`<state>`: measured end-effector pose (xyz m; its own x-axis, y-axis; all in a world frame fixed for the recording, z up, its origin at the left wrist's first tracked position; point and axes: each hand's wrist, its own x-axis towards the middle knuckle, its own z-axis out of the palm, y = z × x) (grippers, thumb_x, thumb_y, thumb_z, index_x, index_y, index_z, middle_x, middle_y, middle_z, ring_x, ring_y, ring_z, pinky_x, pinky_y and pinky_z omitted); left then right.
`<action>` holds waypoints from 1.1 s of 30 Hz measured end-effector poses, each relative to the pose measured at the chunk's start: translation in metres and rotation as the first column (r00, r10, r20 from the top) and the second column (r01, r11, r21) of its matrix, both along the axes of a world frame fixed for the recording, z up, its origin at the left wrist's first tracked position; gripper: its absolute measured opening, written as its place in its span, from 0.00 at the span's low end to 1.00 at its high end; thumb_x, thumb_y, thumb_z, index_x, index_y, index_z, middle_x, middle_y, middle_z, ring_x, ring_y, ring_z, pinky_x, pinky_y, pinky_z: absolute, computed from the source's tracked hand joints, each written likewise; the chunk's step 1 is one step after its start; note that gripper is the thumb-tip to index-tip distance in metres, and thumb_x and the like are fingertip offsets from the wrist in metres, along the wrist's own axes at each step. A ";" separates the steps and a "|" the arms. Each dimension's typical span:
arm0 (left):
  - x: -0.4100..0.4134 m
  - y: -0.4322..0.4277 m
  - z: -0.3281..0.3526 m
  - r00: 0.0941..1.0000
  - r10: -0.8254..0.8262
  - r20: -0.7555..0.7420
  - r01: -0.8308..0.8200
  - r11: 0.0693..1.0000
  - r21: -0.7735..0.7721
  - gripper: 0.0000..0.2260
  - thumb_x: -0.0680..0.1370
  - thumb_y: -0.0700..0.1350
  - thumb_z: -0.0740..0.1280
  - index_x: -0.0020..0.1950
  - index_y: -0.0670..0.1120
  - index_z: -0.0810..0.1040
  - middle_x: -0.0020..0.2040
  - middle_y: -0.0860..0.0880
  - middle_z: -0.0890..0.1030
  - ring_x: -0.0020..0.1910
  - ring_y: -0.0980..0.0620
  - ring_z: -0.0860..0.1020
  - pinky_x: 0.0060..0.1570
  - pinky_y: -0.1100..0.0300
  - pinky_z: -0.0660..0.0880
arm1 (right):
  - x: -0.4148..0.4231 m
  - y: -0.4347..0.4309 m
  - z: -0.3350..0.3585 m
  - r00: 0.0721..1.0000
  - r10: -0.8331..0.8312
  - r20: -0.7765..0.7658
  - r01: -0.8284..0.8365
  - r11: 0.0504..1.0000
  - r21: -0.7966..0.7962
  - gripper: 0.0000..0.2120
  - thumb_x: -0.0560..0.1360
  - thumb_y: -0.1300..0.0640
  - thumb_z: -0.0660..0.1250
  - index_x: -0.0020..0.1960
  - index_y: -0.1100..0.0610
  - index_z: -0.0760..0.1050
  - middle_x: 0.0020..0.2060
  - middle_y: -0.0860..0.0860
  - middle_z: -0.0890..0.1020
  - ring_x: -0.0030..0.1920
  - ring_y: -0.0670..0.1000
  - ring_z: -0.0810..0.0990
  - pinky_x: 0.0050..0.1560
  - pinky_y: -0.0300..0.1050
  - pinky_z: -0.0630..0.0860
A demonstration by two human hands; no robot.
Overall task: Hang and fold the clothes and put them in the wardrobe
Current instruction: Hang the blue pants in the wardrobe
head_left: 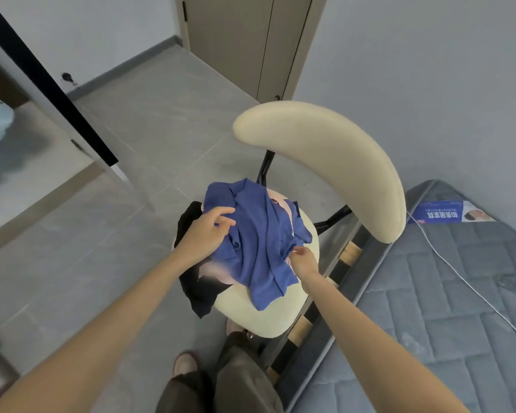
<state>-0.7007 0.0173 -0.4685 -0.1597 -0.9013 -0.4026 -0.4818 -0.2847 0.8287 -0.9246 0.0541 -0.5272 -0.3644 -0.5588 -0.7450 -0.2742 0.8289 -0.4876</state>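
Blue shirt lies crumpled at centre of cream chair seat, atop pink garment and black garment spilling over seat's left edge. Left hand grips shirt's left side, fingers curled into cloth; right hand pinches its right edge, fingertips pressed together.

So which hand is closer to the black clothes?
Left. The left hand grips the blue shirt beside the black clothes; the right hand pinches the shirt's other side, farther away.
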 end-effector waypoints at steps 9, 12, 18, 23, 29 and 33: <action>-0.006 0.002 -0.076 0.999 0.016 -0.034 -0.019 0.996 -0.083 0.12 0.81 0.43 0.57 0.63 0.53 0.72 0.53 0.54 0.80 0.52 0.54 0.78 0.49 0.68 0.69 | -0.002 -0.011 -0.078 0.996 -0.082 0.016 0.083 0.993 -0.080 0.10 0.77 0.57 0.63 0.40 0.59 0.65 0.32 0.52 0.69 0.34 0.51 0.70 0.35 0.43 0.68; -0.005 0.011 -0.100 0.997 0.015 -0.071 -0.026 0.988 -0.152 0.12 0.81 0.43 0.57 0.63 0.53 0.72 0.53 0.54 0.80 0.51 0.55 0.79 0.52 0.66 0.70 | -0.001 -0.005 -0.103 0.994 -0.104 -0.030 0.092 0.959 -0.269 0.16 0.77 0.58 0.63 0.34 0.57 0.61 0.29 0.51 0.66 0.30 0.49 0.64 0.30 0.40 0.63; 0.001 0.038 -0.125 0.995 0.040 -0.093 -0.067 0.950 -0.305 0.13 0.81 0.42 0.58 0.63 0.52 0.73 0.50 0.58 0.80 0.48 0.57 0.79 0.52 0.65 0.71 | 0.005 0.009 -0.110 0.993 -0.114 -0.035 0.060 0.734 -0.676 0.12 0.80 0.57 0.60 0.38 0.57 0.66 0.31 0.48 0.70 0.31 0.42 0.69 0.34 0.33 0.67; 0.001 0.082 -0.096 0.993 0.051 -0.105 -0.090 0.906 -0.414 0.13 0.81 0.41 0.58 0.61 0.54 0.73 0.52 0.54 0.81 0.48 0.55 0.80 0.53 0.62 0.73 | 0.009 0.028 -0.059 0.995 0.047 -0.091 -0.102 0.517 -0.850 0.08 0.81 0.56 0.60 0.45 0.57 0.73 0.37 0.52 0.77 0.36 0.47 0.73 0.38 0.41 0.71; -0.009 0.135 -0.015 0.998 0.034 -0.044 -0.053 0.812 -0.582 0.13 0.81 0.41 0.58 0.64 0.52 0.71 0.53 0.54 0.79 0.50 0.59 0.77 0.51 0.70 0.71 | -0.005 0.049 0.016 0.903 0.109 -0.416 -0.429 0.291 -0.855 0.09 0.80 0.58 0.58 0.52 0.54 0.78 0.44 0.46 0.77 0.42 0.46 0.72 0.42 0.43 0.66; -0.021 0.169 0.026 0.999 0.034 0.020 -0.012 0.747 -0.665 0.14 0.82 0.43 0.57 0.67 0.52 0.70 0.56 0.54 0.77 0.50 0.58 0.76 0.48 0.72 0.68 | -0.021 0.066 0.048 0.904 0.027 -0.427 -0.416 0.287 -0.863 0.13 0.81 0.60 0.57 0.59 0.58 0.78 0.49 0.52 0.71 0.48 0.52 0.73 0.42 0.34 0.60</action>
